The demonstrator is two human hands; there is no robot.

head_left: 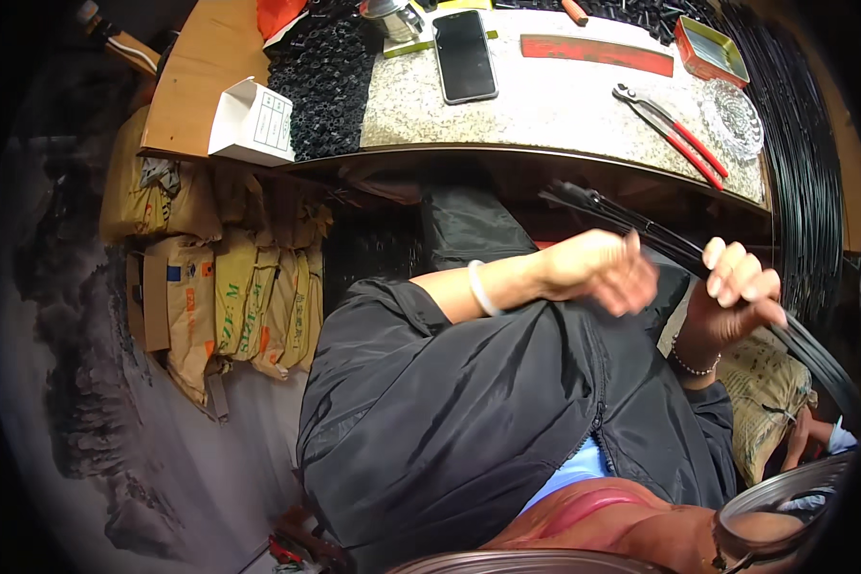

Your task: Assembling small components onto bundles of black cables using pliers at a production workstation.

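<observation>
- R hand (732, 292): closed round bundle of long, thin, black strips (813, 359), on wearer's side of speckled pale tabletop (564, 113).
- L hand (601, 273): fingers curled nr bundle, blurred; can't tell if gripping.
- Prob best: firm R grip, no kinks; L evens strips w/ light pinch.

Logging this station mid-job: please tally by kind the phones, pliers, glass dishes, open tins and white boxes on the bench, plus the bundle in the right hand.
Phone: 1
Red-handled pliers: 1
Glass dish: 1
Open tin: 1
White box: 1
Black bundle in right hand: 1
Total: 6
</observation>
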